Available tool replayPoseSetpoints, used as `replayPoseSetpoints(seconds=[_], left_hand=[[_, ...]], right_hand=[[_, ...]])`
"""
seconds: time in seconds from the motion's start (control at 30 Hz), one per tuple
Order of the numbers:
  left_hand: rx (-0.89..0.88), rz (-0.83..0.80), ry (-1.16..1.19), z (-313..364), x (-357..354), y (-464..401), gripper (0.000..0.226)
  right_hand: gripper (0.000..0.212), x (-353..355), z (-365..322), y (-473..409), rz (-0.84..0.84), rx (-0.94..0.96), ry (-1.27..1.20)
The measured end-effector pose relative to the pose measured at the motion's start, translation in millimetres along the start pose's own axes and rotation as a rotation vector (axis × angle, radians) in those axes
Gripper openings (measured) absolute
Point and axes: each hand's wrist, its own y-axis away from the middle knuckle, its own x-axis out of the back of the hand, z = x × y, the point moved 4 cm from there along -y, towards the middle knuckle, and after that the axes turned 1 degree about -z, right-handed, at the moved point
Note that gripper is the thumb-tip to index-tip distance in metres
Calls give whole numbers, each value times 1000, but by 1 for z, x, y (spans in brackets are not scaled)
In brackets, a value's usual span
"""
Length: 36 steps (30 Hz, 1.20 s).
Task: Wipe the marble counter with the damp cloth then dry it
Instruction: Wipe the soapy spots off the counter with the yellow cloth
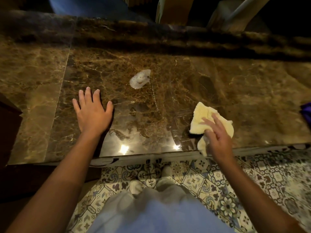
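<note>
The brown marble counter (168, 105) fills the middle of the view. A small foamy white puddle (140, 78) lies near its centre. My left hand (92, 111) rests flat on the marble with fingers spread, below and left of the puddle. My right hand (217, 137) holds a pale yellow cloth (206, 118) near the counter's front edge at the right. Its fingers lie over the cloth and part of the cloth hangs past the edge. The cloth is well to the right of the puddle.
A raised dark marble ledge (185, 39) runs along the back. A purple object (306, 113) shows at the right edge. Patterned floor tiles (252, 182) and my legs lie below the counter's front edge. A dark cabinet (8, 128) stands at the left.
</note>
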Motion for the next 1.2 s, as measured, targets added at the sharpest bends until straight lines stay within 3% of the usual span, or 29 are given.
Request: replayPoseSetpoints(seconds=[0.07, 0.2, 0.3, 0.63, 0.8, 0.9, 1.0, 1.1, 1.2], left_hand=[[3, 7, -8, -1, -1, -1, 66], [2, 18, -17, 0, -3, -2, 66], [-2, 30, -21, -1, -5, -3, 66], [9, 33, -3, 0, -5, -2, 66], [3, 26, 10, -2, -3, -1, 66], [4, 31, -2, -1, -4, -2, 66], [2, 38, -17, -2, -7, -3, 66], [-4, 46, -28, -4, -10, -5, 66], [-10, 54, -42, -4, -12, -6, 65]], right_hand=[[44, -20, -8, 23, -5, 74, 139], [64, -70, -37, 35, 25, -18, 385], [68, -96, -59, 23, 7, -27, 498], [42, -145, -120, -48, -81, 243, 380], [40, -116, -119, -68, -118, 403, 205], [32, -50, -93, -79, 129, 348, 277], [33, 21, -47, -87, 340, 172, 341], [36, 55, -3, -89, 405, 13, 309], [44, 39, 22, -91, 353, -126, 218]])
